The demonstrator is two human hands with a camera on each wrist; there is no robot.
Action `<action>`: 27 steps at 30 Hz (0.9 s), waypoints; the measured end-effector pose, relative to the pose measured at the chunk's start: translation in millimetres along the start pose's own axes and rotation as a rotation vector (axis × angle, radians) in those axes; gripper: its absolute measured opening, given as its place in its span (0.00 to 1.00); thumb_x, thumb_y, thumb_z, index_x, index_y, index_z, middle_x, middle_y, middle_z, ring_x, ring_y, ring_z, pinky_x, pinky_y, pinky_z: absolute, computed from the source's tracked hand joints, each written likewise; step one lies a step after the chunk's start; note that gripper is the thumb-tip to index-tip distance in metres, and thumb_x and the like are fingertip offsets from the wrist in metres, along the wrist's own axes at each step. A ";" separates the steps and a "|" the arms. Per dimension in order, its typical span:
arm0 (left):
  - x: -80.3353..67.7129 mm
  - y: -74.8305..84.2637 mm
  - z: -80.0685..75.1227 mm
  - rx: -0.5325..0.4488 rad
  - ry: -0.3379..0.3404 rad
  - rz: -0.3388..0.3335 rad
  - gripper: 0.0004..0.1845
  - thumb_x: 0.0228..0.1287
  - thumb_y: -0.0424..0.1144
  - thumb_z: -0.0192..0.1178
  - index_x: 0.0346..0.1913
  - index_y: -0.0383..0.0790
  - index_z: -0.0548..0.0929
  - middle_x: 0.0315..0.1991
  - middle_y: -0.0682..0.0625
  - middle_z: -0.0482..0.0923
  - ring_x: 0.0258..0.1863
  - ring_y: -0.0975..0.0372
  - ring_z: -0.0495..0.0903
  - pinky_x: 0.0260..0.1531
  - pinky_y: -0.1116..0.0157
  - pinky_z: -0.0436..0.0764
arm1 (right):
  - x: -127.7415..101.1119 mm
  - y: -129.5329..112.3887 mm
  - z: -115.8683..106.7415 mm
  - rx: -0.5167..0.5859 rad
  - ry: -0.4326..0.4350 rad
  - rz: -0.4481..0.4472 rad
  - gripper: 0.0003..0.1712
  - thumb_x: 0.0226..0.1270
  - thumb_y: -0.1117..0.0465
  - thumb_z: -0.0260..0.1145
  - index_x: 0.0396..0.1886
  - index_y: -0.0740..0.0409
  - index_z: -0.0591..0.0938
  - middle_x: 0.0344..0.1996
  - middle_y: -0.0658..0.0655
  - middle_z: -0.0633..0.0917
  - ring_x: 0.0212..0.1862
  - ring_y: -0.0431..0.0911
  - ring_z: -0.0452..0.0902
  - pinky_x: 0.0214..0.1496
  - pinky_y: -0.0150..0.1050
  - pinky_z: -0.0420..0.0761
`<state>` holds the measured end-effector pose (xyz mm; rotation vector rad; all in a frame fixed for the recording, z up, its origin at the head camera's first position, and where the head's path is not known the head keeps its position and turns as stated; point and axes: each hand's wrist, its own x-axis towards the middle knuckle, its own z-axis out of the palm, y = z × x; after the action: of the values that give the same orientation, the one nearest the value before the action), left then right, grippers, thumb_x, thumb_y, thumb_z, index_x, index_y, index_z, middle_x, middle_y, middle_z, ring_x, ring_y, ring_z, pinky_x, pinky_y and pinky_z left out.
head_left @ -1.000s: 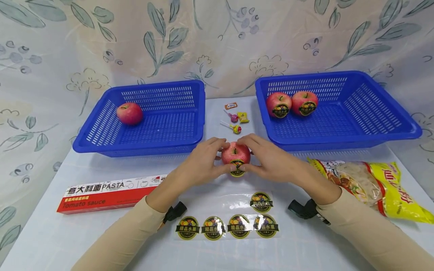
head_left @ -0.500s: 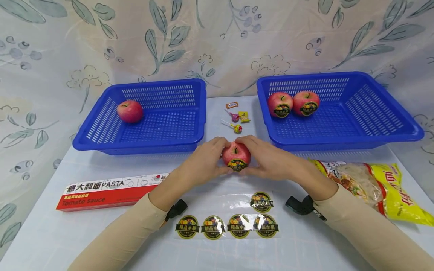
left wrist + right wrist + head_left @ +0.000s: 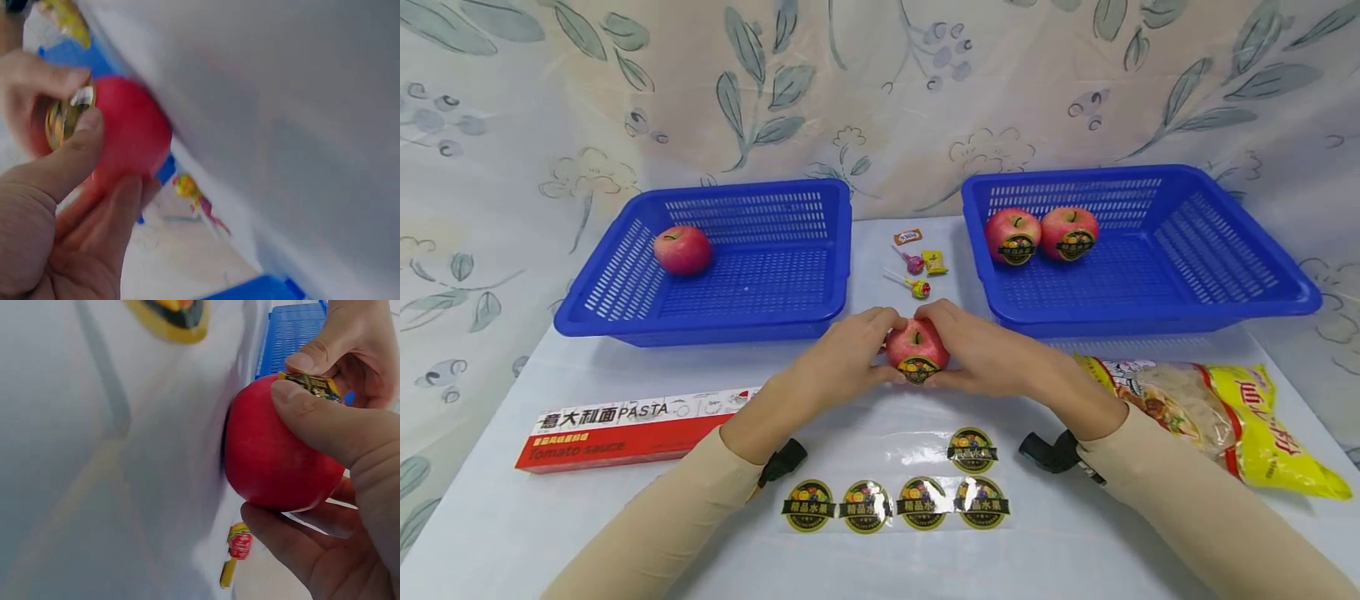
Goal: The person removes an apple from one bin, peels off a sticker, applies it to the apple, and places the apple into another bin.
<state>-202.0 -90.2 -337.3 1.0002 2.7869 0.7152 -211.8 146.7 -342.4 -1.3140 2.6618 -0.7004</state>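
Note:
Between both hands sits a red apple [image 3: 914, 340] on the table, with a round black-and-gold sticker [image 3: 918, 369] on its near side. My left hand [image 3: 842, 354] grips its left side, fingers behind and thumb at the sticker's edge. From the right, my right hand [image 3: 981, 350] holds it the same way, its thumb on the sticker's other edge. The right wrist view shows both thumbs pressing on the sticker [image 3: 312, 384] and fingers around the apple [image 3: 275, 450]. In front of the hands lies a clear sheet [image 3: 895, 450] with several more such stickers.
A blue basket [image 3: 700, 329] at back left holds one plain apple [image 3: 682, 250]. Two stickered apples [image 3: 1013, 236] sit in the right blue basket [image 3: 1150, 317]. Candies [image 3: 913, 263] lie between the baskets. A pasta box [image 3: 632, 429] lies left, a yellow food bag [image 3: 1217, 421] right.
Both thumbs have slid outward from the sticker's middle to its edges. The apple has tipped slightly, and it stays between the two hands. The head view has shifted a little.

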 end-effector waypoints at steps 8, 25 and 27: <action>4.3 -7.3 -4.9 -0.237 -0.039 0.033 0.25 0.75 0.34 0.59 0.71 0.30 0.70 0.63 0.37 0.80 0.55 0.54 0.86 0.53 0.64 0.85 | -28.0 -18.9 -33.6 -0.024 -0.025 0.080 0.43 0.59 0.53 0.80 0.67 0.63 0.68 0.58 0.56 0.78 0.57 0.45 0.78 0.62 0.46 0.81; 61.1 30.3 16.2 -0.419 0.029 0.148 0.34 0.79 0.41 0.55 0.81 0.40 0.57 0.75 0.44 0.66 0.64 0.55 0.79 0.54 0.69 0.83 | -65.1 -4.7 -124.4 0.177 -0.047 0.165 0.47 0.60 0.52 0.80 0.75 0.46 0.65 0.67 0.47 0.72 0.63 0.43 0.78 0.57 0.39 0.84; 66.5 35.4 17.0 -0.408 0.034 0.144 0.30 0.81 0.44 0.52 0.79 0.41 0.61 0.74 0.45 0.67 0.63 0.57 0.79 0.53 0.70 0.83 | -70.8 3.3 -133.4 0.149 -0.031 0.175 0.47 0.59 0.55 0.80 0.75 0.45 0.67 0.68 0.48 0.72 0.63 0.44 0.78 0.56 0.37 0.85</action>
<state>-229.4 -18.2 -331.7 1.1117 2.4581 1.2645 -206.8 251.1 -233.3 -1.0319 2.6018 -0.8288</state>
